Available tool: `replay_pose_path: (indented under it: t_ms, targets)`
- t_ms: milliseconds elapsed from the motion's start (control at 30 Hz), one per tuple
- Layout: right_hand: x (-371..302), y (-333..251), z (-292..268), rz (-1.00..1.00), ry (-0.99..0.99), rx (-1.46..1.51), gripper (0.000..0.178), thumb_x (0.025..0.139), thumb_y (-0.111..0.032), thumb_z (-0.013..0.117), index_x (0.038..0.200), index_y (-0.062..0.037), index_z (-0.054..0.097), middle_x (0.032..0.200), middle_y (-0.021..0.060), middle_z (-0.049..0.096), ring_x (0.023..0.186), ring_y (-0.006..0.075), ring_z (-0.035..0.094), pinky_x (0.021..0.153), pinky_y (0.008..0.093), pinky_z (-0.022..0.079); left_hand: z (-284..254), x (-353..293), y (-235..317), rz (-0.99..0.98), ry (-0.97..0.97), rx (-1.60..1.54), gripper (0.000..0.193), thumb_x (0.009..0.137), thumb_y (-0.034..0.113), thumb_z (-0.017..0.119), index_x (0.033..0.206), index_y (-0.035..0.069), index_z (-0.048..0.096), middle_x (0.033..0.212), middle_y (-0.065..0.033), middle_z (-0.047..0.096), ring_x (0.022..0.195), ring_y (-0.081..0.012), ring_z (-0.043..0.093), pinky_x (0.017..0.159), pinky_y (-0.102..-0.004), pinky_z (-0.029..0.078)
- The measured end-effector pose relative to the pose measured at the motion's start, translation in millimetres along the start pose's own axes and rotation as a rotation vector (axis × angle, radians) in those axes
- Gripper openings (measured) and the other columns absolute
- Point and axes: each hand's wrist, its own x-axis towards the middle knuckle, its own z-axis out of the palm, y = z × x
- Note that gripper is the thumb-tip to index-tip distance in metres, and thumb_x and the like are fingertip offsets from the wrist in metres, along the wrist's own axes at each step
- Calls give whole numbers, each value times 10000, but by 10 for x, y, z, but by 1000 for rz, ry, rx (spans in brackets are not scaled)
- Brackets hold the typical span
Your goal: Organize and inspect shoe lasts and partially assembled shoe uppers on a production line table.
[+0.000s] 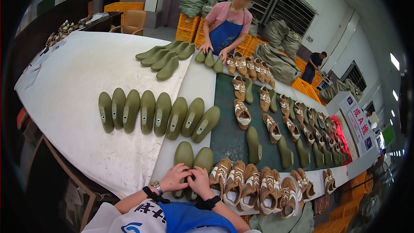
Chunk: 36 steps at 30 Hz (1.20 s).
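Two olive-green shoe lasts stand side by side at the near edge of the table. My left hand (pixel 174 177) has its fingers bent over the left shoe last (pixel 183 153). My right hand (pixel 199 183) grips the right shoe last (pixel 203 159), and the fingertips of both hands nearly meet between them. The lower ends of the lasts are partly hidden by my hands. Immediately right of my hands, brown-and-white sneakers (pixel 235 179) line the near ledge. Beyond my hands, several more green lasts (pixel 162 114) form a row across the white table.
A dark green conveyor belt (pixel 228 146) carries sneakers and lasts away to the right. Across the table a co-worker in a blue apron (pixel 227 32) touches lasts (pixel 209 59). More lasts (pixel 166 67) lie on the white table (pixel 64 86). Orange crates (pixel 186 28) and sacks (pixel 276 62) stand behind.
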Motion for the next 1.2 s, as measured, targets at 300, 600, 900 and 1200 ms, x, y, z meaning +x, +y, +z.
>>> replay_pose_path:
  t_ms: [300, 600, 900, 1200]
  targets:
    - [33, 31, 5, -4, 8, 0, 223, 752, -185, 629, 944, -79, 670, 967, 127, 656, 1078, 307, 551, 1001, 516, 331, -63, 44, 52, -21, -2, 12, 456, 724, 301, 669, 1150, 158, 593, 1243, -102, 504, 1238, -342, 398, 985, -491, 352]
    - [2, 16, 28, -6, 0, -2, 211, 758, -183, 626, 938, -81, 668, 975, 119, 655, 1087, 303, 547, 1006, 504, 328, -41, -3, 44, -21, 11, -13, 448, 724, 300, 672, 1141, 156, 597, 1241, -107, 505, 1242, -343, 394, 991, -488, 343]
    - [-24, -8, 0, 19, -26, 25, 257, 740, -167, 613, 978, -73, 645, 995, 125, 641, 1111, 323, 524, 1012, 498, 320, -2, 27, -41, 59, -8, 2, 458, 678, 264, 691, 1100, 109, 605, 1198, -131, 523, 1203, -383, 422, 984, -457, 369]
    - [31, 2, -73, 73, 16, 97, 177, 740, -141, 587, 889, -57, 631, 965, 143, 633, 1110, 326, 515, 1037, 511, 286, -115, 187, 170, 100, 5, -20, 441, 659, 171, 698, 1067, 46, 589, 1134, -169, 527, 1111, -398, 462, 1033, -474, 329]
